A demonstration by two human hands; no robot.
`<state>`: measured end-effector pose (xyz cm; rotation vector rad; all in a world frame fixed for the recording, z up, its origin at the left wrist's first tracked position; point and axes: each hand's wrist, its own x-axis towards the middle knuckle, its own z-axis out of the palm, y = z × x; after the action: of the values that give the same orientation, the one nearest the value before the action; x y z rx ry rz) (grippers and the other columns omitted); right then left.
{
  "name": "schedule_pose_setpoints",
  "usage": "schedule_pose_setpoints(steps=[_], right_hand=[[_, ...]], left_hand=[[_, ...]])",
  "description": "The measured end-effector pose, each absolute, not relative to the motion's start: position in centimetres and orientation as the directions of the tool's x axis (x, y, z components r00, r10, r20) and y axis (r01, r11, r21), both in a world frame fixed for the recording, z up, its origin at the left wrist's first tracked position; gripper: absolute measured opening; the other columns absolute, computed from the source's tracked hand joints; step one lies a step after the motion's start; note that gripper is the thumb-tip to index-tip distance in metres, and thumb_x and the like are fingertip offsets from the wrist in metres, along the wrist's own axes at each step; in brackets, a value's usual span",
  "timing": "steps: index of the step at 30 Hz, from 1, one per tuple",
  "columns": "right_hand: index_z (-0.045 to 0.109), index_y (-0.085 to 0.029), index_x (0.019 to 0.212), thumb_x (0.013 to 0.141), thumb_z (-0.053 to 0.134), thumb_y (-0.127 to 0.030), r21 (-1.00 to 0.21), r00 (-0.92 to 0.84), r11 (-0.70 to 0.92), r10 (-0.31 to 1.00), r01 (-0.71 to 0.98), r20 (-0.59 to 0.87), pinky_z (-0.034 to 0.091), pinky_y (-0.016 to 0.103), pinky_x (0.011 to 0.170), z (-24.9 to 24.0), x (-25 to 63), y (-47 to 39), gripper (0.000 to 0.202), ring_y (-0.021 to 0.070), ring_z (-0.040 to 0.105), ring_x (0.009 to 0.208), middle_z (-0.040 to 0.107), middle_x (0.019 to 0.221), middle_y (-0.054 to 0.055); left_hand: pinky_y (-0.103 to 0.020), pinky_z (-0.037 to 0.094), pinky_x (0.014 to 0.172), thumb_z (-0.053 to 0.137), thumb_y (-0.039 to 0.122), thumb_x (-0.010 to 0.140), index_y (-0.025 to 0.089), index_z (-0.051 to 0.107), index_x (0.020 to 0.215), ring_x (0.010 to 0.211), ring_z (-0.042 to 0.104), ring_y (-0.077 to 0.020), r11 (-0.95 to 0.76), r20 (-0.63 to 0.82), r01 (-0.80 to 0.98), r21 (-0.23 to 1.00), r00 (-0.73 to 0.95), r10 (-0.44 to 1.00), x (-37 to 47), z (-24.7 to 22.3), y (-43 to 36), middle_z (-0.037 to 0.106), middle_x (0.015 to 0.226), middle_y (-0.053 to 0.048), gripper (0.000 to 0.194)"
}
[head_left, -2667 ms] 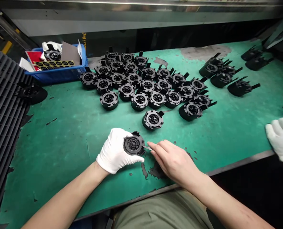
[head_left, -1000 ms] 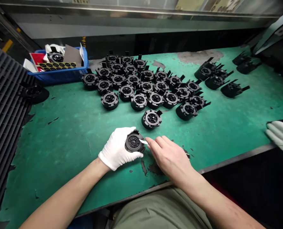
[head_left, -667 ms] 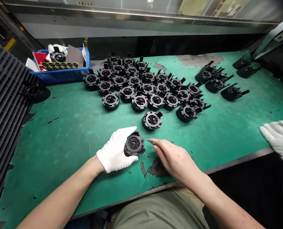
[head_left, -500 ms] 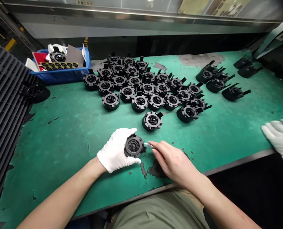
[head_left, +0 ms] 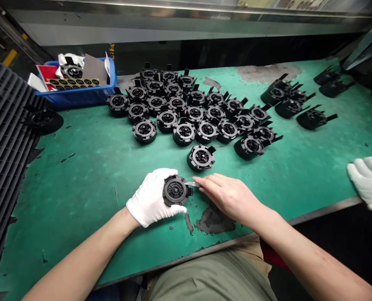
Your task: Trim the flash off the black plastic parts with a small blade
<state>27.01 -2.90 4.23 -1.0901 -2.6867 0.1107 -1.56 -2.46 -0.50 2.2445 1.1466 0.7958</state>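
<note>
My left hand (head_left: 151,196), in a white glove, is wrapped round a round black plastic part (head_left: 175,191), its ribbed face turned up towards me. My bare right hand (head_left: 225,190) pinches a small knife (head_left: 191,184) with a pale pointed blade. The blade's tip meets the upper right rim of the round part, near a black tab on its side; whether it cuts in cannot be made out. Just beyond my hands another black part (head_left: 201,157) of like shape stands by itself on the green table (head_left: 88,175).
Several more round black parts (head_left: 186,130) stand grouped at mid-table, and others (head_left: 288,102) at the right. A blue bin (head_left: 75,98) with papers and stickers is at the back left, beside stacked grey trays (head_left: 6,138). Another person's gloved hand (head_left: 369,182) rests at the right edge.
My right hand has shifted slightly up, bringing the knife from the right side of the part to its upper right rim. My left hand keeps its hold. The view has tilted slightly.
</note>
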Motion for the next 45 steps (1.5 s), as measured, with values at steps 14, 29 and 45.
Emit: schedule_pose_setpoints(steps=[14,29,45], right_hand=[[0.056,-0.002,0.138,0.099,0.042,0.002,0.076,-0.786,0.784,0.606,0.616,0.124,0.048,0.034,0.065,5.3,26.2,-3.6,0.042,0.0204,0.057,0.077,0.066,0.090,0.007],[0.060,-0.017,0.137,0.112,0.044,-0.024,-0.260,-0.681,0.701,0.711,0.665,0.175,0.050,0.028,0.068,4.5,27.7,-1.2,0.031,0.0175,0.065,0.083,0.069,0.101,0.008],[0.053,-0.010,0.143,0.096,0.048,0.001,0.026,-0.699,0.704,0.700,0.710,0.146,0.042,0.031,0.060,4.7,25.4,-3.9,0.049,0.0195,0.057,0.077,0.063,0.091,0.006]], left_hand=[[-0.055,0.056,0.103,0.082,0.077,0.074,0.019,0.045,0.145,0.121,0.066,-0.0386,-0.546,0.295,0.552,0.630,0.481,0.826,-1.5,-0.5,-2.5,0.064,0.130,-0.019,0.099],[-0.056,0.054,0.111,0.089,0.071,0.070,0.020,0.041,0.146,0.127,0.063,-0.0367,-0.441,0.304,0.578,0.687,0.322,0.897,-1.4,-0.8,-2.5,0.058,0.136,-0.018,0.103],[-0.053,0.057,0.103,0.086,0.073,0.072,0.022,0.046,0.139,0.120,0.066,-0.0364,-0.552,0.402,0.594,0.585,0.379,0.833,-1.1,-0.4,-2.3,0.062,0.131,-0.017,0.094]])
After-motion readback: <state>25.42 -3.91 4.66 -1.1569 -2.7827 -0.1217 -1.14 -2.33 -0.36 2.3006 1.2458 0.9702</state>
